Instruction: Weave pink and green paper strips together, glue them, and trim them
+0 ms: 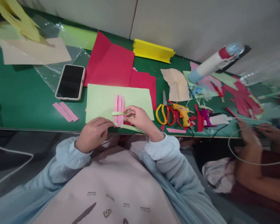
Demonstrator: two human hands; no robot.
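Three pink paper strips (119, 107) lie upright side by side on a pale green sheet (100, 101) at the front of the green table (25, 99). A pale green strip (118, 113) crosses them. My right hand (140, 118) pinches the right end of that green strip, fingers curled. My left hand (94, 133) rests at the table's front edge, fingers curled with their tips against the lower ends of the pink strips.
A phone (70, 81) and two loose pink strips (65, 111) lie left. Red paper (112, 65) and a yellow folded piece (152, 50) sit behind. Scissors (164, 112), a glue gun (183, 113) and scraps lie right. Another person's hands (259, 132) work at far right.
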